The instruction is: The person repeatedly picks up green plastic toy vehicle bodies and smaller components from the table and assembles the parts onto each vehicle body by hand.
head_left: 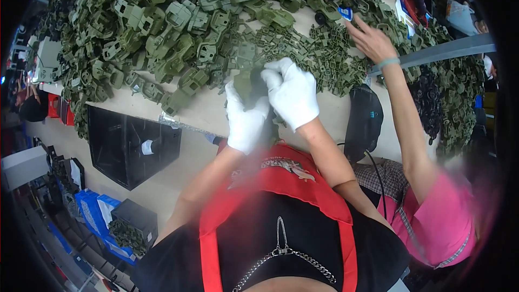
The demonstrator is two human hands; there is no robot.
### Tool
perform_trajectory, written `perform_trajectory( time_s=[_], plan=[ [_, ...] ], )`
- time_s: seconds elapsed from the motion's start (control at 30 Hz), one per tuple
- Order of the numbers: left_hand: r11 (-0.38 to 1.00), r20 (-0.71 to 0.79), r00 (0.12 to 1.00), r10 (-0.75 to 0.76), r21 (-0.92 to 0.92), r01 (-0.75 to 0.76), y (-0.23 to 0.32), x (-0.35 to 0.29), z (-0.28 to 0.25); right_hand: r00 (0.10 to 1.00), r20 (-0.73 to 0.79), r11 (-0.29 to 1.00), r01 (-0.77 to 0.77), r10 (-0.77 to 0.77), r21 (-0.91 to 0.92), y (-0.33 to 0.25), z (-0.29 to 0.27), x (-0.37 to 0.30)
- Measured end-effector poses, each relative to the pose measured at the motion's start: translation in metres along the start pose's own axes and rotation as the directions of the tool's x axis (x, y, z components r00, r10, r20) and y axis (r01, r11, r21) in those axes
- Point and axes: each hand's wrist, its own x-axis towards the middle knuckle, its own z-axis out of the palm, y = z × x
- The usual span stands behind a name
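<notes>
Both of my hands wear white gloves and meet near the table's front edge. A green plastic toy vehicle part (243, 87), blurred, stands between them. My left hand (247, 124) is closed on its lower side, with the thumb along its left. My right hand (292, 93) is closed at its upper right, the fingers bent against a dark patch of the part. Whether a second small piece sits in my right fingers cannot be made out. Just beyond my hands spreads a pile of small green plastic parts (335, 59).
Larger green toy vehicle bodies (178, 16) heap across the table's left and back. At right, a co-worker's bare hand (373, 40) reaches over the parts beside a blue packet (345, 14). A black device (363, 121) with a cable and a grey metal bar (448, 48) stand to my right.
</notes>
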Motion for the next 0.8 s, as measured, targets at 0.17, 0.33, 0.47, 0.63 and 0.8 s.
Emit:
perform_trajectory(
  time_s=[0.17,0.33,0.47,0.63,0.8],
  plan=[
    [0.992,0.054,0.997,-0.061,0.113,0.055,0.000,0.008,0.007,0.992,-0.106,0.997,0.059,-0.064,-0.052,0.011,0.007,-0.010],
    [0.947,0.149,0.987,-0.066,0.322,0.015,-0.007,0.013,-0.016,0.992,-0.130,0.990,0.017,0.001,0.140,0.033,0.011,-0.023],
    [0.867,0.276,0.823,-0.496,0.105,0.487,-0.033,0.022,-0.045,0.628,0.719,0.635,-0.693,0.297,0.342,0.094,-0.021,0.009],
    [0.782,0.267,0.749,-0.606,0.028,0.623,-0.059,0.012,-0.055,0.851,0.099,0.821,-0.458,0.516,-0.341,0.204,0.008,0.049],
    [0.725,0.308,0.717,-0.626,-0.112,0.680,-0.041,0.016,-0.055,0.876,0.118,0.709,-0.292,0.468,-0.642,0.212,0.044,0.058]
  ],
)
